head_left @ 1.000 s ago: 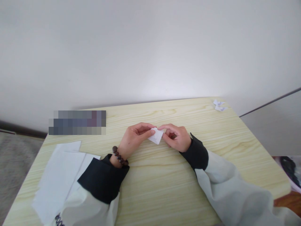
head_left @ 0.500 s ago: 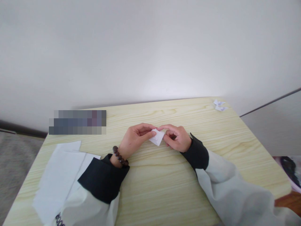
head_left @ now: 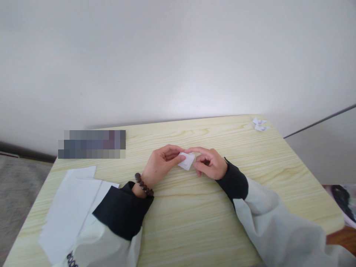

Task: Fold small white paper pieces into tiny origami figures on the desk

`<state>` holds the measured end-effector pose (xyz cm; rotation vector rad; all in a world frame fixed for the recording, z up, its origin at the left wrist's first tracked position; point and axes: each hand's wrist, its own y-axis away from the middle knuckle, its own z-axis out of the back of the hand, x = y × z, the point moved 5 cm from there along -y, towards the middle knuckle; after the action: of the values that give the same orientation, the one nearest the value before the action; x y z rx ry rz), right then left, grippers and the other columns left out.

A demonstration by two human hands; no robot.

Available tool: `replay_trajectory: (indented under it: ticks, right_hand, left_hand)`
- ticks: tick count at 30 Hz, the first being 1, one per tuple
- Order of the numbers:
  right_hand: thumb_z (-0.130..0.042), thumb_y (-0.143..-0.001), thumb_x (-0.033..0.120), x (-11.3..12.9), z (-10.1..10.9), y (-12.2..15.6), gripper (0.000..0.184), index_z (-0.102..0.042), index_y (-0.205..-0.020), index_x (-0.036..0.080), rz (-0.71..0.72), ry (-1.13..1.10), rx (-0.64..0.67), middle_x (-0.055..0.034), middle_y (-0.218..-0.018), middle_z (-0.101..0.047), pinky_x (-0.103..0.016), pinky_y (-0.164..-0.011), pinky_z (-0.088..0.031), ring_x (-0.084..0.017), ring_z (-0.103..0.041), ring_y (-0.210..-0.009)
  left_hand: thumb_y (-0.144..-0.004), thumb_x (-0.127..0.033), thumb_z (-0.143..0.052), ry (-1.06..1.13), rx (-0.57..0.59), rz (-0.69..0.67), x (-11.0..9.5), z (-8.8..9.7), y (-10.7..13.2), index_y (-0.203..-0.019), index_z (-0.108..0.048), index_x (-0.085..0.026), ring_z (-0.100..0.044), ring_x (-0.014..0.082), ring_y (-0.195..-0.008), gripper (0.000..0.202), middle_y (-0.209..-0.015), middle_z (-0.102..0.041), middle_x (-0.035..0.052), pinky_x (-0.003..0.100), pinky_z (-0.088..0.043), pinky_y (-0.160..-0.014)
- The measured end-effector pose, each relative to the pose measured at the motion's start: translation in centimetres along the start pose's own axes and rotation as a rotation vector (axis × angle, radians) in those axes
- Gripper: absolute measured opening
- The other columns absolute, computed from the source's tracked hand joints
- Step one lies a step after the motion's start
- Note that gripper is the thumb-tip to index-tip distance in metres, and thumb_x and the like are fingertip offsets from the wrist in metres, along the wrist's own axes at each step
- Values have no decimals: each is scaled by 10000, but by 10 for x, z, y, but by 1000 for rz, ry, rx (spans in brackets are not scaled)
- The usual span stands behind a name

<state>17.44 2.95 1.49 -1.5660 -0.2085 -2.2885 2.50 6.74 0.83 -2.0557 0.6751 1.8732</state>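
Note:
A small folded white paper (head_left: 187, 161) sits between both hands near the middle of the pale wooden table (head_left: 194, 218). My left hand (head_left: 161, 165), with a dark bead bracelet at the wrist, pinches the paper's left side with thumb and fingers. My right hand (head_left: 210, 163) pinches the right side, its forefinger laid along the top edge. Both hands rest low on the tabletop. Part of the paper is hidden under the fingers.
A stack of white paper sheets (head_left: 69, 207) lies at the table's left, partly under my left sleeve. Two small folded paper pieces (head_left: 259, 124) sit at the far right corner. A white wall rises behind the table.
The paper has been turned slightly and looks more compact; my right forefinger has slid along its top edge toward the left hand. Both hands stay in the same place.

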Motion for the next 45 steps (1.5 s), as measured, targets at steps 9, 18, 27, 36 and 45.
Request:
replay_trajectory:
  ticks: [9,18,27,36,45]
  right_hand:
    - [-527,-765,194,-5,-1,0,494,-497,-1255,134,-102,-179,44,62,-460,-565,-138,-360,-337,-52,-446,-340]
    - [-543,-798,281,-9,-1,-1,356,-570,-1113,118,-117,-245,-58,48,-470,-576,-167,-352,-428,-72,-494,-337]
    - [-547,-778,206,-9,-1,-1,332,-521,-1103,140,-96,-211,-55,56,-498,-601,-175,-403,-471,-84,-553,-379]
    - [-498,-835,270,-5,2,0,181,-592,-946,161,5,-22,-179,10,-550,-659,-154,-359,-462,-86,-581,-370]
    - [-521,-815,211,3,4,1,103,-608,-861,179,99,81,-300,-30,-700,-723,-183,-505,-562,-138,-689,-564]
  left_hand:
    - [-666,-343,-729,7,-35,-1,2,1,1,-886,-600,-140,-652,218,-918,327,-965,-705,84,348,-519,-834]
    - [-669,-316,-734,30,-62,-23,-1,2,1,-856,-615,-141,-656,206,-894,282,-950,-710,78,330,-515,-814]
    - [-698,-326,-711,-12,-81,-33,-2,5,1,-882,-631,-145,-646,207,-900,270,-976,-704,76,312,-507,-797]
    - [-703,-346,-698,-26,-57,-11,-4,3,1,-833,-627,-142,-641,200,-864,253,-945,-706,80,311,-495,-770]
    - [-747,-388,-646,-107,-71,6,-8,2,1,-888,-672,-147,-638,186,-867,280,-952,-709,71,266,-481,-762]
